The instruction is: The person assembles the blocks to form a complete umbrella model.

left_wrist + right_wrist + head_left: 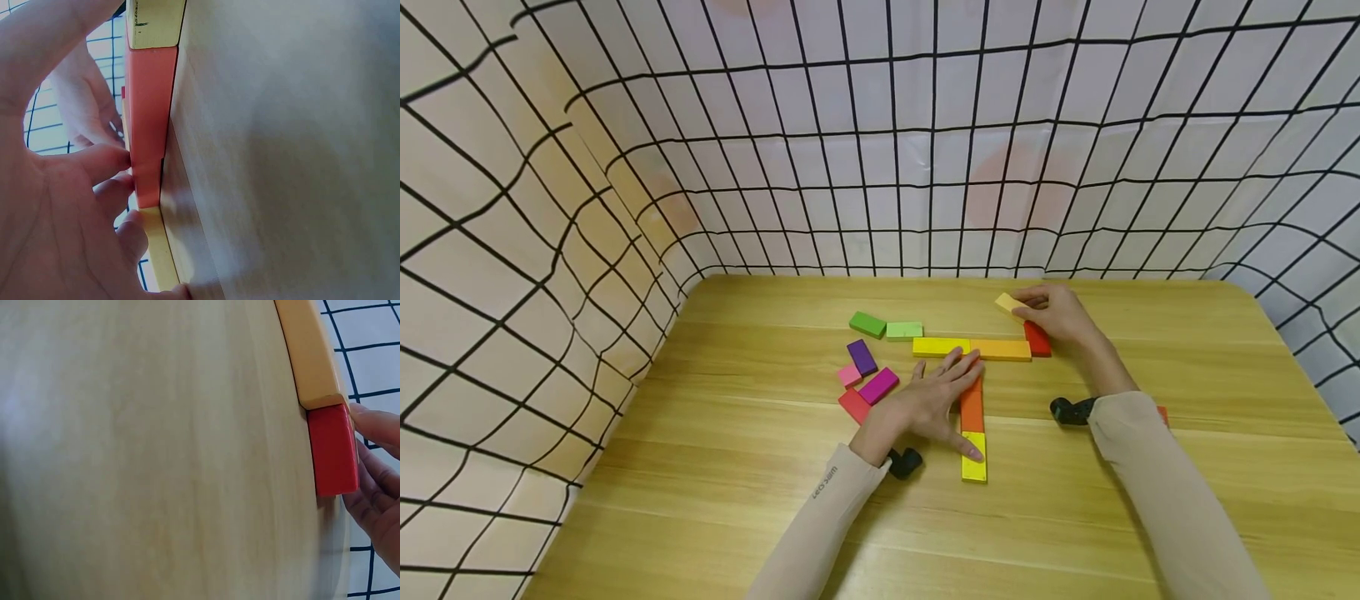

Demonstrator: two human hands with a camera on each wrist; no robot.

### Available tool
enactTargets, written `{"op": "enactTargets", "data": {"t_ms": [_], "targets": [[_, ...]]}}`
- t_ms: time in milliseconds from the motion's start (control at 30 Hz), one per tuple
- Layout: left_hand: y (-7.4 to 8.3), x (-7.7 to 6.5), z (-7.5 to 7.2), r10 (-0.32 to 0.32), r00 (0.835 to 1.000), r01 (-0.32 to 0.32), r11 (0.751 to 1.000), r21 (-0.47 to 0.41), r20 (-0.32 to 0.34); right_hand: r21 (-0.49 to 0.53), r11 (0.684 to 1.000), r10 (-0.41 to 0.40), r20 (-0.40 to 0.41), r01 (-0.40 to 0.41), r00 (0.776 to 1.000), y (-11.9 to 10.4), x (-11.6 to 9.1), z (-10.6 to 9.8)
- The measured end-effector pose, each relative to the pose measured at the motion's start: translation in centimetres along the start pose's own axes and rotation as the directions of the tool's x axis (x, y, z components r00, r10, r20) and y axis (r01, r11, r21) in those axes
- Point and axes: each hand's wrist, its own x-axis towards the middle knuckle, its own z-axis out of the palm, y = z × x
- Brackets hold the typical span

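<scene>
My left hand (921,406) lies with fingers spread over a T of flat blocks, its fingertips near the joint and its thumb at the lower yellow block (974,472). An orange block (972,412) stands in the T's stem, and in the left wrist view fingertips touch the row's edge. Across the top run a yellow block (938,347) and a light orange block (1003,350). At their right end a red block (1037,340) points away from me. Beyond it my right hand (1060,315) pinches a pale yellow-orange block (1008,305) between thumb and fingers.
Left of the T lie green (868,324), light green (904,331), purple (862,357), pink (849,375), magenta (879,385) and rose-red (854,406) blocks. A reddish piece (1162,415) peeks out by the right sleeve. Grid-patterned cloth (880,167) surrounds the wooden table (700,500).
</scene>
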Motion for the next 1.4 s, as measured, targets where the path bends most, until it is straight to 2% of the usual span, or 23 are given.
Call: {"op": "enactTargets", "data": {"t_ms": [367,667,1400], "targets": [[0.03,0.07,0.13,-0.001,1.000,0.001,1.000,0.014,0.001,0.006,1.000,-0.009,-0.003,0.009,1.000,0.21,-0.24,0.10],[-0.03,0.12,0.13,-0.003,1.000,0.003,1.000,0.014,0.000,0.018,0.999,0.029,-0.011,-0.029,1.000,0.40,0.04,0.26],[-0.11,0.26,0.18,-0.001,1.000,0.001,1.000,0.005,-0.001,0.023,1.000,0.022,-0.044,-0.021,0.999,0.02,-0.38,0.27]]}}
